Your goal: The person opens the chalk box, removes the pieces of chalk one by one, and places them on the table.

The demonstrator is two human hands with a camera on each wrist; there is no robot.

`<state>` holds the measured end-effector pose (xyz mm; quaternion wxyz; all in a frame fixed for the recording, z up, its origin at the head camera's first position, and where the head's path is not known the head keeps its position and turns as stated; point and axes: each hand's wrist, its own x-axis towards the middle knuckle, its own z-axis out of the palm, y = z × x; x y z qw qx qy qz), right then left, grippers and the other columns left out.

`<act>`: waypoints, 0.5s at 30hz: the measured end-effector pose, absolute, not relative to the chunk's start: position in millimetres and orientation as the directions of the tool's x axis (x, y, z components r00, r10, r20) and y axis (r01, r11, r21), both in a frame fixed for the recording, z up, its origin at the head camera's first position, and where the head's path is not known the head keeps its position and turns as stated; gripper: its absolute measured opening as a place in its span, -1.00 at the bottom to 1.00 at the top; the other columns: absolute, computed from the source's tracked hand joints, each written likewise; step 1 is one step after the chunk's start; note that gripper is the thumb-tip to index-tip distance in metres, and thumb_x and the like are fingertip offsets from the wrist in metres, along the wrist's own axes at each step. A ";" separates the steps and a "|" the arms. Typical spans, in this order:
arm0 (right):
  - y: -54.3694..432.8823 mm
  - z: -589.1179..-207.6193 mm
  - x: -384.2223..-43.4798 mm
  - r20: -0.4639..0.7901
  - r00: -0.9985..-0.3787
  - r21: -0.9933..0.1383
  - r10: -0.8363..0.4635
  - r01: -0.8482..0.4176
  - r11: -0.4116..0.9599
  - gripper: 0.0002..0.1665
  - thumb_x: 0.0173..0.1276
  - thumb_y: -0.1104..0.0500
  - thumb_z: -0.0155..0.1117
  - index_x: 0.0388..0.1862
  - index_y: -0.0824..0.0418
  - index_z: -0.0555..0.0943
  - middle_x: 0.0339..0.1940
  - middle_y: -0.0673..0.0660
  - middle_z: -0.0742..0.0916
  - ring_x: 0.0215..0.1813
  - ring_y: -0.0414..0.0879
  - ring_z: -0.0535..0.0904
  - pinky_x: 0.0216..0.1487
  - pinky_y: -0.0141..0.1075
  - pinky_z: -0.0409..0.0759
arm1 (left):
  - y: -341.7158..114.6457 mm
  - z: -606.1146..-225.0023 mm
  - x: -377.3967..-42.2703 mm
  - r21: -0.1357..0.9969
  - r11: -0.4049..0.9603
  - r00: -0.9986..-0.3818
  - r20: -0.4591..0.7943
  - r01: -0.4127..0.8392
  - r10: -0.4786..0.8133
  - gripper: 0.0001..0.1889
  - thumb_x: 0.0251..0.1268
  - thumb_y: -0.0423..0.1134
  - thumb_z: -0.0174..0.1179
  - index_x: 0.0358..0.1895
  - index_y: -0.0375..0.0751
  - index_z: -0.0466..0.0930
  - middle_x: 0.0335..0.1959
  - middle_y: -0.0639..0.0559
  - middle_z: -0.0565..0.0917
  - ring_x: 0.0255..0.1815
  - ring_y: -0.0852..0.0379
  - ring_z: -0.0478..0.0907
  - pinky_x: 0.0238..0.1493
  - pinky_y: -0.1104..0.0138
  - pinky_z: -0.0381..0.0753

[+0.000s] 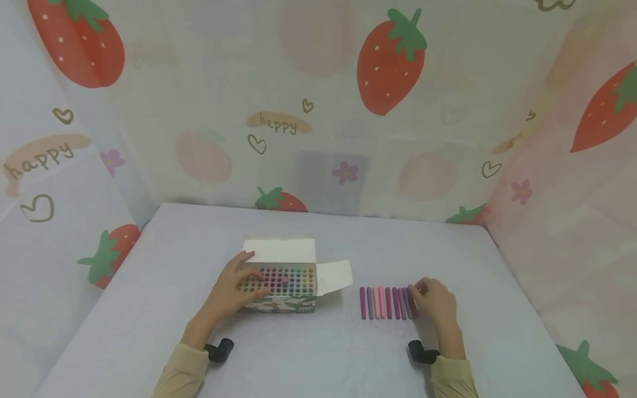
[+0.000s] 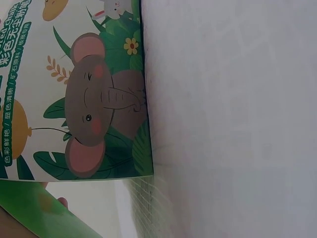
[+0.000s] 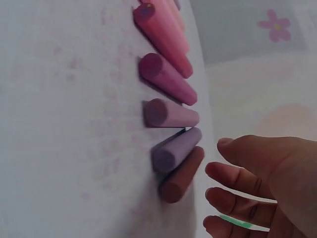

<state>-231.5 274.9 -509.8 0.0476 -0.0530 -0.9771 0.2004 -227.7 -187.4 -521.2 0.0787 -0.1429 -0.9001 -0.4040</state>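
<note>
An open cardboard box packed with upright coloured chalk sticks stands left of the table's middle. One pink chalk pokes up above the others. Over the box's left end lies my left hand, fingers spread across the chalk tops. In the left wrist view the box side shows a printed elephant; that hand is mostly hidden there. Several pink and purple chalks lie side by side in a row to the right. My right hand is by the row's right end, its fingers empty near a brown chalk.
The box's white lid is folded back and a white side flap sticks out right. A white cloth covers the table. Strawberry-printed curtains enclose the back and sides.
</note>
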 end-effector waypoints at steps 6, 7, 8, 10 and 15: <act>271.7 -498.1 -233.3 0.124 -0.987 -0.383 0.103 0.048 0.923 -0.65 0.30 -0.04 0.17 -0.30 0.25 0.60 -0.35 0.19 0.67 -0.40 -0.01 0.52 -0.44 -0.19 0.46 | -187.7 -522.3 -227.6 0.705 0.635 -0.948 0.254 0.317 0.192 -0.68 -0.10 0.24 0.33 -0.33 0.20 0.58 0.42 0.01 0.17 0.47 -0.16 -0.07 0.28 -0.28 0.04; 270.3 -495.7 -233.7 0.131 -0.986 -0.382 0.101 0.044 0.923 -0.64 0.30 -0.05 0.16 -0.30 0.25 0.60 -0.34 0.18 0.67 -0.39 -0.01 0.51 -0.44 -0.19 0.46 | -187.7 -522.5 -227.7 0.704 0.634 -0.947 0.257 0.319 0.192 -0.68 -0.09 0.24 0.33 -0.33 0.19 0.58 0.42 0.00 0.17 0.47 -0.17 -0.07 0.28 -0.28 0.04; 268.7 -493.4 -234.2 0.136 -0.986 -0.386 0.100 0.040 0.922 -0.64 0.30 -0.05 0.16 -0.29 0.25 0.60 -0.34 0.18 0.67 -0.39 -0.01 0.51 -0.43 -0.19 0.45 | -187.8 -522.8 -227.8 0.702 0.636 -0.947 0.258 0.320 0.192 -0.68 -0.09 0.23 0.33 -0.33 0.19 0.58 0.42 0.00 0.17 0.46 -0.17 -0.07 0.27 -0.28 0.04; 264.8 -488.7 -235.0 0.155 -0.984 -0.394 0.091 0.023 0.919 -0.65 0.30 -0.05 0.17 -0.28 0.24 0.60 -0.34 0.17 0.67 -0.37 0.00 0.52 -0.43 -0.19 0.45 | -187.7 -522.9 -228.1 0.701 0.636 -0.945 0.264 0.324 0.190 -0.68 -0.09 0.22 0.34 -0.33 0.18 0.59 0.42 -0.01 0.18 0.46 -0.18 -0.06 0.27 -0.29 0.05; 249.7 -481.4 -237.7 0.237 -0.970 -0.390 0.048 -0.050 0.919 -0.67 0.28 -0.01 0.19 -0.30 0.26 0.62 -0.36 0.16 0.68 -0.39 0.00 0.55 -0.41 -0.16 0.46 | -187.7 -522.7 -228.5 0.697 0.641 -0.946 0.264 0.321 0.187 -0.68 -0.10 0.22 0.34 -0.33 0.18 0.59 0.42 0.00 0.18 0.46 -0.17 -0.06 0.27 -0.28 0.05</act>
